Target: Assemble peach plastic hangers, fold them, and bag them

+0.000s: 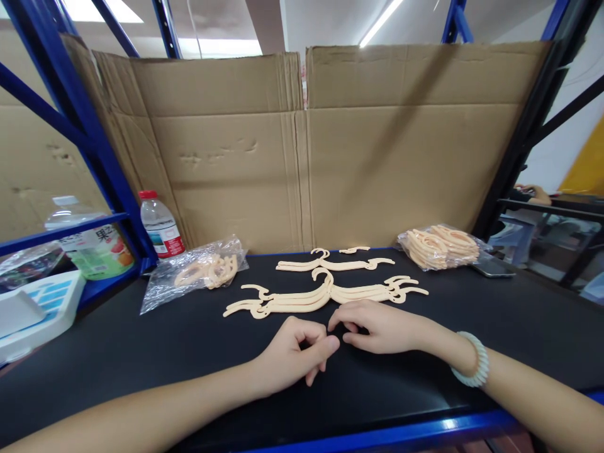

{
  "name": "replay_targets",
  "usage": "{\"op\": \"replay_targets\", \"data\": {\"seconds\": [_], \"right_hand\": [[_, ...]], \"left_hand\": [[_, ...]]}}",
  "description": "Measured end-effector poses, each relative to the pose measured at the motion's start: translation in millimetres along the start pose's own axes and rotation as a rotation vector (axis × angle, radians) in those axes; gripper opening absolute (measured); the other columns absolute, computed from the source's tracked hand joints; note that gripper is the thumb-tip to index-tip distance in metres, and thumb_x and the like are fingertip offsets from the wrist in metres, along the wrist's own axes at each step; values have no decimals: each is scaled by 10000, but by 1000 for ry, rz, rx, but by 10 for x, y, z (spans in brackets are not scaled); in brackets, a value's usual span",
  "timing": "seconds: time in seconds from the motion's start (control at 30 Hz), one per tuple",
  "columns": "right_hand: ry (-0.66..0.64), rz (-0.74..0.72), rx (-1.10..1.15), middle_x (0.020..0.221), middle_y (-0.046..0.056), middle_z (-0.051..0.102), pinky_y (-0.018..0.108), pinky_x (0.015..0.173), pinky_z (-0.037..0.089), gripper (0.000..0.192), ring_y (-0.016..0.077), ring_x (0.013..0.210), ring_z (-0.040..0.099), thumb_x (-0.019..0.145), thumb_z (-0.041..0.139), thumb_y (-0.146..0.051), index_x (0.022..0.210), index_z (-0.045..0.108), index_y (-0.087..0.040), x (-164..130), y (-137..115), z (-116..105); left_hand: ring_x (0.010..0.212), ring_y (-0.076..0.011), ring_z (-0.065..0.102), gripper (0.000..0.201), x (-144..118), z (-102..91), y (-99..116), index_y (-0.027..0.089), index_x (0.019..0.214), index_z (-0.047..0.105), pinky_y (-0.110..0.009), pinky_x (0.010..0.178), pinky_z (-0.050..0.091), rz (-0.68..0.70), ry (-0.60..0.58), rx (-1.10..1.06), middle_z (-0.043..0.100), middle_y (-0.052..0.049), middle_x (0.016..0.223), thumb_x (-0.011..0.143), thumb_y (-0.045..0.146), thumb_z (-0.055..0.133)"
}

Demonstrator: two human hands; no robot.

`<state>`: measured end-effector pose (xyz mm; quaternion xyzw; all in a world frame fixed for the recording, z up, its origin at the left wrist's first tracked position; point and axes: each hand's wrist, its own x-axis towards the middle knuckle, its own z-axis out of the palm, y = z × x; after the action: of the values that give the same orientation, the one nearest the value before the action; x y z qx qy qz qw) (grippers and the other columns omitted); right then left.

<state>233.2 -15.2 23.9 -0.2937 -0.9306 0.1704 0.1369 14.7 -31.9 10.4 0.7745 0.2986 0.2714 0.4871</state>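
Both hands rest on the black worktop [141, 352], fingertips meeting. The left hand [290, 355] is curled with its grip together on nothing; the right hand [377, 327] too. Just past them lies a stack of small peach hangers [325, 296], fanned flat for easy picking.

Single head-worn view, looking forward and down from close over the worktop [141, 352]; faces a cardboard backing [302, 151] just behind. No second view.
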Motion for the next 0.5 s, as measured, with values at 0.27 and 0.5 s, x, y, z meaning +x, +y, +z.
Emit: {"op": "replay_targets", "data": {"seconds": [0.27,0.5], "right_hand": [[-13,-5,-4,728,-26,486,236,625,357,284,124,660,461,805,510,-97,1053,605,-198,3,9,6],[-11,-15,-10,741,-19,499,236,628,362,266,125,666,464,802,508,-92,1027,610,-192,-2,1,1]], "left_hand": [[335,-56,379,527,-1,2,50,166,519,487,-190,408,284,-29,14,-36,438,51,366,823,594,543],[329,-54,361,507,23,-6,24,170,530,471,-197,412,272,-67,20,-84,439,56,368,810,582,563]]}}
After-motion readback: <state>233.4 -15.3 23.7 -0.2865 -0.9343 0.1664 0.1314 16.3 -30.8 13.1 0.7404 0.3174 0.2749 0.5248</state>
